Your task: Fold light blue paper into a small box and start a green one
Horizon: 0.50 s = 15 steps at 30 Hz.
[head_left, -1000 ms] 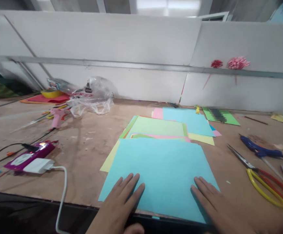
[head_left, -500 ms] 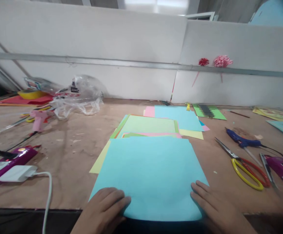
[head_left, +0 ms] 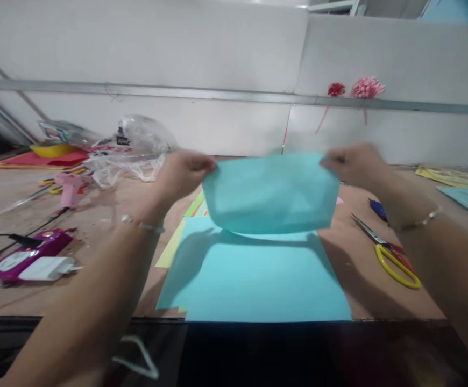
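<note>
The left hand (head_left: 191, 166) of the person was pinching, with thumb and fingers, the upper left corner of a blue sheet (head_left: 274, 193), and the right hand (head_left: 353, 161) was pinching the upper right corner. The right hand was rather blurred, so I could not see well its separate fingers. The blue sheet was stretched between the two hands, above the surface (head_left: 108, 252), and it hung down from them with its lower edge slightly curved.

Below the hands lay more blue paper (head_left: 264, 285), reaching to the front edge of the surface, with a shadow across it. Whether the raised sheet touched this paper, I could not tell. Some yellow paper (head_left: 169, 250) came out at its left side.

Just to the left of the left hand was a clear plastic bag (head_left: 145, 134), and farther left lay some red paper (head_left: 40, 160). A pink glue gun (head_left: 69, 188) was also on that side, and closer to the person lay a purple power strip (head_left: 52, 244) with a white charger (head_left: 46, 269).

Closer to the person than the right hand, scissors (head_left: 397, 269) with yellow and red handles lay near the right forearm, which partly covered a blue tool (head_left: 378, 210). Beyond the right hand, a red flower (head_left: 336, 89) and a pink flower (head_left: 368, 87) stood against the white wall (head_left: 218, 123).
</note>
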Motion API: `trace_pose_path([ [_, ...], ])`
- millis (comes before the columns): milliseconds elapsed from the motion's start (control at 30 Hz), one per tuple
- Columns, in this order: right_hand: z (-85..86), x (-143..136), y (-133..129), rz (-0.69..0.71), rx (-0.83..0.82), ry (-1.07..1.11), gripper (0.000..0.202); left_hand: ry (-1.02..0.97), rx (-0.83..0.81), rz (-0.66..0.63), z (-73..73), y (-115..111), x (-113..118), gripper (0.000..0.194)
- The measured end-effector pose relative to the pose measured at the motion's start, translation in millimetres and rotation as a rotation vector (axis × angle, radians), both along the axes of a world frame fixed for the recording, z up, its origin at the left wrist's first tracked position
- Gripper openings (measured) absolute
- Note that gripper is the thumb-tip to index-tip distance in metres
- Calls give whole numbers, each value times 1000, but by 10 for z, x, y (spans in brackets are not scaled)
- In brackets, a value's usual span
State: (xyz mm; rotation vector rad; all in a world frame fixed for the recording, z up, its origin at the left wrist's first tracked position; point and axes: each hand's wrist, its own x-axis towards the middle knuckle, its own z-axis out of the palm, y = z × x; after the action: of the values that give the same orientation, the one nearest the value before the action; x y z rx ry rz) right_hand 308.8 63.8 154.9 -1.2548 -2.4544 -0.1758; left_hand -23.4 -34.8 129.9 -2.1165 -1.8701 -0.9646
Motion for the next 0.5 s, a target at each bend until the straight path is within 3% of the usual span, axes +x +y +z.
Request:
trace_pose_path([
  [33,154,-54,7,-86,145,43,38,-11,71,45,154,27,48,49],
  [100,318,-76,-145,-5,424,188,31,36,313,94,327,-146,139,49],
  [167,242,16,-399,142,631,305,30,162,589,49,280,-507,190,30],
  [233,-50,186,-607,252,587,286,30,200,635,-104,49,-875,201,17],
  [300,-471,380,-711,457,425,191,30,245,459,-277,-274,-1126,207,18],
  [400,-1148,631,-787,452,260,111,28,294,21,-397,-720,-1264,260,31],
  [500,-1691,794,-960,396,155,81,41,294,-256,-378,-949,-1254,336,39],
])
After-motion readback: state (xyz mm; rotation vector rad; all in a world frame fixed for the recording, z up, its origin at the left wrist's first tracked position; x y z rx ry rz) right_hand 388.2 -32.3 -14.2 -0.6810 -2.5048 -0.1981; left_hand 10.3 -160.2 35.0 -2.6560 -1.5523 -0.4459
